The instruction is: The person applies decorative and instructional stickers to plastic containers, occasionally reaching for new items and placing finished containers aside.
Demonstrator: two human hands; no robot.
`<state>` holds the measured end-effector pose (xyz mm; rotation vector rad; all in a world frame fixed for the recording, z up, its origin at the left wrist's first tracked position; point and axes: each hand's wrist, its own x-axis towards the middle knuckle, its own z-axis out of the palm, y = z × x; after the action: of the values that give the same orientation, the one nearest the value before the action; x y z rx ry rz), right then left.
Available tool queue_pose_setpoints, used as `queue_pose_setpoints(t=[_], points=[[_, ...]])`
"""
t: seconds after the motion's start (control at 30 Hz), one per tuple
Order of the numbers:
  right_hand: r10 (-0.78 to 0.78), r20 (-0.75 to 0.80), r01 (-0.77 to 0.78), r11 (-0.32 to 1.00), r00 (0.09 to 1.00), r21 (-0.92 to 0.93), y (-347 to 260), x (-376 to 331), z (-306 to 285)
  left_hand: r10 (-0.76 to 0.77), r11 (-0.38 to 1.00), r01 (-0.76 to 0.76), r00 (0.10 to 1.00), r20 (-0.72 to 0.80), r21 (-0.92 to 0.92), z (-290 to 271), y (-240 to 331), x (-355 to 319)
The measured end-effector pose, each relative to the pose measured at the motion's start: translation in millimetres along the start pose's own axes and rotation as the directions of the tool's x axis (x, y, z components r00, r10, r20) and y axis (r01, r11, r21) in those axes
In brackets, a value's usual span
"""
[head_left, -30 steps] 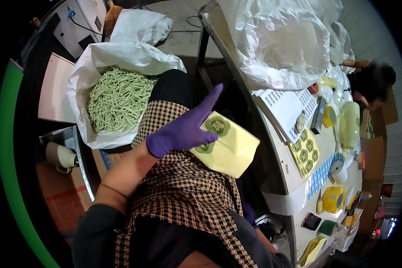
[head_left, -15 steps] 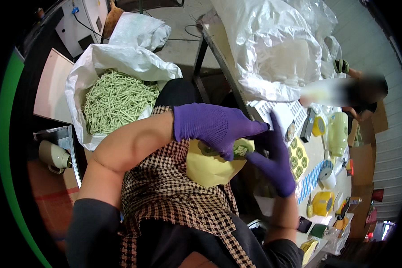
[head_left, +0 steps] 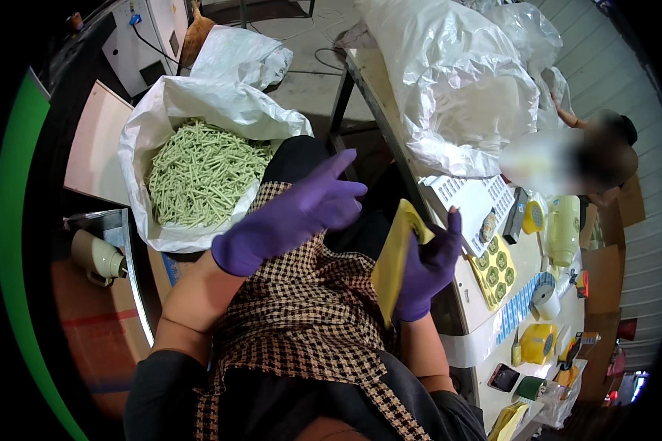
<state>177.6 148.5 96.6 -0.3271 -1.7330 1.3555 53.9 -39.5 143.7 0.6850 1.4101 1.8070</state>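
My left hand (head_left: 309, 206), in a purple knitted glove, is raised over my checked apron (head_left: 294, 287) with its fingers apart and nothing in them. It is slightly blurred. The purple-gloved right hand (head_left: 428, 268) grips a yellow sheet of stickers (head_left: 392, 261) by its right side. The sheet is upright, seen nearly edge-on, and a little green pattern shows near its top. Most of its face is turned away. To the left of my knee stands a white woven sack (head_left: 143, 147) filled with short pale-green sticks (head_left: 198, 176).
The table (head_left: 471, 294) on my right bears a large white plastic bag (head_left: 434, 81), a yellow sheet with green round stickers (head_left: 495, 272), a white roll (head_left: 545, 301), tape dispensers and a phone (head_left: 503, 377). Another person (head_left: 596, 147) is beyond it. A metal-edged bin (head_left: 131, 257) stands left.
My left hand has let go of the yellow sheet and moved left, opening. The right hand has taken hold of the sheet, which turned from facing up to nearly edge-on. The view shifted slightly.
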Motion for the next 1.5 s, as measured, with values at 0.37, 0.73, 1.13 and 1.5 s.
queue_pose_setpoints(t=[0.37, 0.73, 1.13, 1.5], points=[[-0.278, 0.157, 0.313, 0.906, 0.948, -0.286, 6.3, 2.8, -0.9, 0.327, 0.795, -0.272, 0.945, -0.005, 0.542, 47.7, -24.9, -14.0], [0.277, 0.523, -0.492, 0.804, 0.806, 0.333, -3.6, 13.6, -20.8, 0.058, 0.985, -0.042, 0.994, -0.091, 0.169, 1.9, 32.2, 6.6], [0.226, 0.695, -0.185, 0.973, 0.682, -0.135, -23.3, 27.7, -27.2, 0.061, 0.847, -0.121, 0.989, 0.132, 0.518, -7.4, 22.9, 18.7], [-0.044, 0.727, 0.005, 0.998, 0.685, 0.056, 12.2, 25.7, -18.7, -0.115, 0.901, 0.086, 0.993, 0.041, 0.425, -17.2, -6.0, 26.1]])
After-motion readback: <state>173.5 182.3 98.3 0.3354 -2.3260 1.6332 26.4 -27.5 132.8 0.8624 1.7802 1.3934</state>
